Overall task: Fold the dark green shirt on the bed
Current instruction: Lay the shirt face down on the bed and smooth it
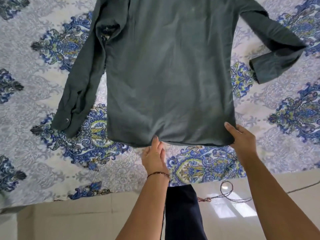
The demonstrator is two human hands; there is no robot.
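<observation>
Two bare hands meet the hem of the dark green long-sleeved shirt (166, 75), which lies spread flat on the bed's white sheet with blue paisley print (34, 161) — both sleeves out to the sides. Right hand (242, 137) grips the hem's right corner, thumb on top. Left hand (155, 156) — a thread bracelet (158, 174) at its wrist — pinches the hem near the middle.
</observation>
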